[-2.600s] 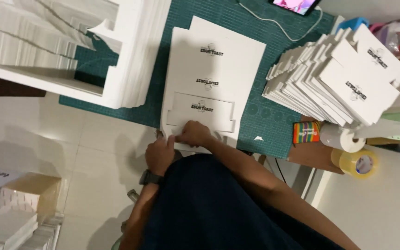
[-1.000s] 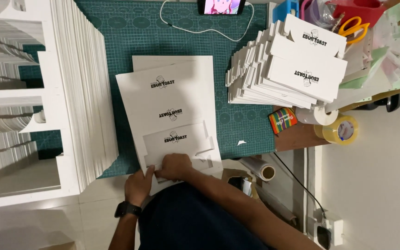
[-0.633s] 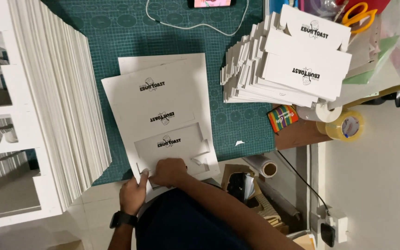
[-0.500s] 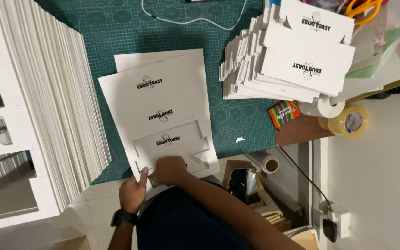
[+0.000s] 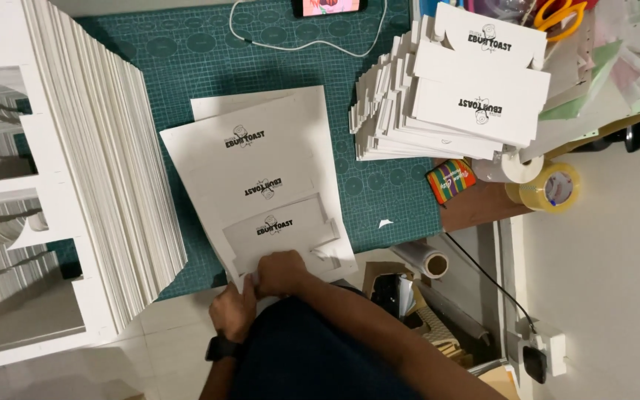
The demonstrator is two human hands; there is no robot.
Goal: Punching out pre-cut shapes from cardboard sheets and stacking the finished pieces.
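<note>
Printed card sheet point(image 5: 261, 185), white, die-cut with three repeated box-sleeve outlines: it lies flat on the green cutting mat point(image 5: 209, 81) that covers the tabletop, its near edge overhanging toward us, with a second plain sheet point(image 5: 220, 106) showing just beneath its far edge. Our left hand point(image 5: 232, 310) grips the near left corner of the sheet, fingers curled around the edge; our right hand point(image 5: 281, 272) is bunched and pressed onto the nearest outline point(image 5: 279, 231), whose border already looks raised from the surrounding card. We judge the work to be well under way but far from finished: the nearest piece seems partly freed, while the other two outlines on this sheet sit intact. Finished pieces point(image 5: 468, 96), punched out and stacked in a slanting pile, rest on the mat's right edge, well apart from the sheet. A tall bank of white sheets point(image 5: 105, 170), standing on edge to the left, reads to us as either stock or emptied frames; we cannot tell which. Containers: white frames point(image 5: 16, 222) at the far left have openings in which more white card is dimly visible. Other items: clear tape roll point(image 5: 553, 187) and white tape roll point(image 5: 501, 169) on the bare wood; small striped box point(image 5: 450, 181), closed, contents not visible; phone point(image 5: 329, 7) with a white cable point(image 5: 283, 46); orange scissors point(image 5: 561, 11) on loose papers at top right.
</note>
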